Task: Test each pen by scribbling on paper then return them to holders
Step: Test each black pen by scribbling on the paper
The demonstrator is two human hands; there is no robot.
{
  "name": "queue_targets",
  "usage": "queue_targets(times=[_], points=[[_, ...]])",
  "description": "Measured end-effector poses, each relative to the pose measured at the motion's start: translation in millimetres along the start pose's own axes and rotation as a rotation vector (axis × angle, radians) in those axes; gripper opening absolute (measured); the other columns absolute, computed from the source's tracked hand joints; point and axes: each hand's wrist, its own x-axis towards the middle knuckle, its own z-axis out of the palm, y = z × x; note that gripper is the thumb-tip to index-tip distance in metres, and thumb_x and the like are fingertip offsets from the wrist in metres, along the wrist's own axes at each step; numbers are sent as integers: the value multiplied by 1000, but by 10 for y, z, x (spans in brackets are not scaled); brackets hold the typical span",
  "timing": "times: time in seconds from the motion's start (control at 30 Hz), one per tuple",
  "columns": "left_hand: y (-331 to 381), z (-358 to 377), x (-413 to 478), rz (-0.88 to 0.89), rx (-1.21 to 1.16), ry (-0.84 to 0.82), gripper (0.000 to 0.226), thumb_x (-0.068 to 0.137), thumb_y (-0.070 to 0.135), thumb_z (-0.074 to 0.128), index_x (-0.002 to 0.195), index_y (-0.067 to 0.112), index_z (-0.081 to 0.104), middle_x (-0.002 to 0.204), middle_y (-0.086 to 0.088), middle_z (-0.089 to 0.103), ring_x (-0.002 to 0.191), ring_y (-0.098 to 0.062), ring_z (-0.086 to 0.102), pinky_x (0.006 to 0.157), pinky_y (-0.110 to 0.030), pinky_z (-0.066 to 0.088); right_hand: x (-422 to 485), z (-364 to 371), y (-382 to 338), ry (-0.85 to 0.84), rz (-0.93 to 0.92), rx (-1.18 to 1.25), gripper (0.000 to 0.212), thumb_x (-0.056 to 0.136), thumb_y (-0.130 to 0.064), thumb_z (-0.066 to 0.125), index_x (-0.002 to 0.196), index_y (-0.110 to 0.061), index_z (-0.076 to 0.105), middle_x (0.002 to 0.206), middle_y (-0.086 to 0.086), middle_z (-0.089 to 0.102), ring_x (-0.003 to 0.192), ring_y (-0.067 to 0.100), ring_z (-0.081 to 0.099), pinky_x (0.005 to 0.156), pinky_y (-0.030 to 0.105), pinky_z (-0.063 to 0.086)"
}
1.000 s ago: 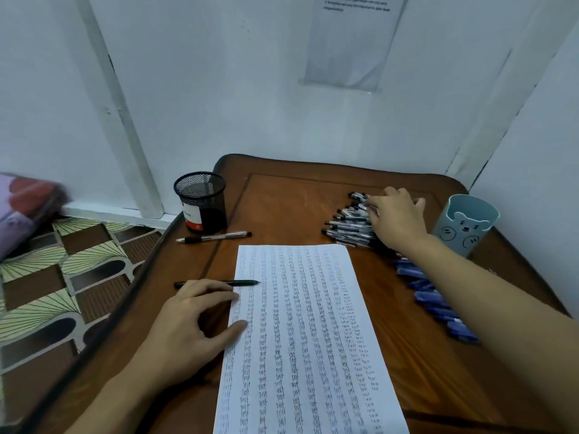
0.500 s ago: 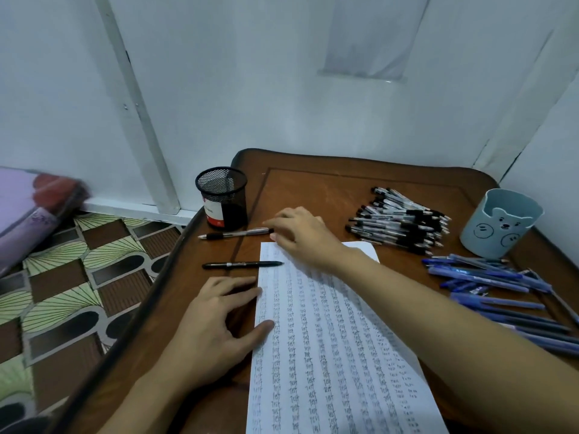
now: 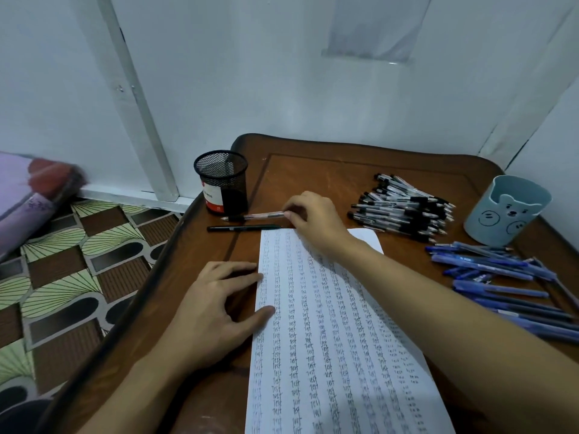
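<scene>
Down the middle of the table (image 3: 313, 170), a sheet of paper (image 3: 329, 339) crowded with rows of scribbles, pinned at its left edge by the left hand (image 3: 216, 311), fingers flat and spread. At the far right corner, a blue bear cup (image 3: 507, 211); along the right edge, loose blue pens (image 3: 501, 286); toward the far edge, a heap of black pens (image 3: 404, 211). Near the far left corner, a mesh holder (image 3: 222, 183), with a clear pen (image 3: 253, 216) and a black pen (image 3: 244, 228) lying just in front. Gone from the heap of a second ago, now across at the clear pen: right hand (image 3: 313, 214), fingertips pinching its right end. Probably next up for a scribble, or bound for the mesh holder; no pens standing out of either holder yet.
</scene>
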Motion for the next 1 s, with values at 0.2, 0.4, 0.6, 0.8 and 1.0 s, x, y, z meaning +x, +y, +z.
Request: queue_targets(times=[0.2, 0.4, 0.6, 0.8, 1.0], points=[[5, 7, -5, 11, -11, 11, 76, 72, 84, 51, 133, 40, 64, 133, 39, 42, 129, 19, 26, 96, -2, 26, -373, -433, -92, 266, 350, 752, 21, 97, -4, 64, 117, -11, 67, 113, 15, 66, 102, 28, 70, 80, 30, 62], [13, 27, -3, 25, 25, 2, 70, 76, 81, 49, 132, 42, 63, 135, 36, 45, 129, 12, 29, 96, -8, 29, -900, -909, -5, 346, 512, 1253, 12, 97, -11, 65, 106, -9, 71, 98, 9, 68, 90, 17, 65, 78, 30, 54], [61, 61, -17, 62, 109, -60, 62, 85, 78, 35, 137, 52, 54, 144, 39, 39, 127, 3, 26, 93, -18, 33, -1517, -1087, 152, 231, 677, 1510, 24, 104, -34, 50, 93, -18, 64, 85, 6, 67, 87, 24, 70, 85, 43, 58], [96, 94, -42, 75, 149, -57, 57, 90, 74, 31, 138, 53, 52, 147, 33, 41, 125, -5, 29, 103, -32, 33, -1862, -1100, 234, 115, 747, 1717, 40, 104, -52, 40, 93, -20, 61, 66, -2, 33, 50, 8, 17, 41, 21, 20], [92, 100, -44, 81, 180, -59, 59, 91, 74, 28, 140, 51, 51, 147, 32, 40, 127, -3, 25, 107, -38, 33, -1982, -1033, 176, 271, 775, 1766, 32, 93, -31, 41, 82, -8, 61, 53, -5, 26, 32, 7, 19, 33, 22, 11]])
